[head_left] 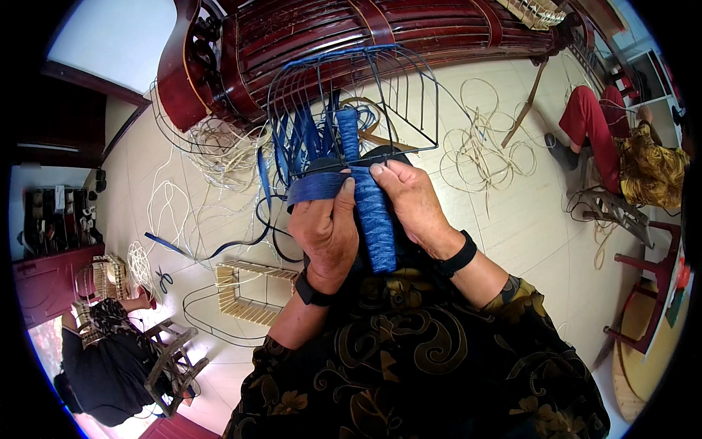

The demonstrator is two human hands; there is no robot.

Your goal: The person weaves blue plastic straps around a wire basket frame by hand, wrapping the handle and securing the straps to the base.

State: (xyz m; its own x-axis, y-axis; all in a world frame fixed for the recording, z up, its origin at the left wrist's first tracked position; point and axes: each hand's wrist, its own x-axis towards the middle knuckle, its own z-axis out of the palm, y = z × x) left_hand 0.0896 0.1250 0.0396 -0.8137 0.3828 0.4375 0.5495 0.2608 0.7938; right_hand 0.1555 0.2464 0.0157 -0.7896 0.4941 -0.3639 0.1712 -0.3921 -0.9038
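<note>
A black wire basket frame (436,110) spans the middle of the view, with a blue-wrapped bar (374,227) running down from it toward my lap. My left hand (324,233) pinches a wide blue strip (314,186) against the frame's lower edge, thumb on top. Just right of it, my right hand (413,205) grips that edge beside the bar, thumb pressed on the wire; its other fingers are mostly hidden. Loose blue ribbons (300,139) hang behind the frame, and some trail to the left.
A wooden bench (292,29) stands ahead. Pale cord coils (486,146) lie on the tiled floor (504,95), with a half-woven frame (228,293) and scissors (164,279) at left. Two seated people (110,366) (643,161) flank me; a red stool (643,336) is at right.
</note>
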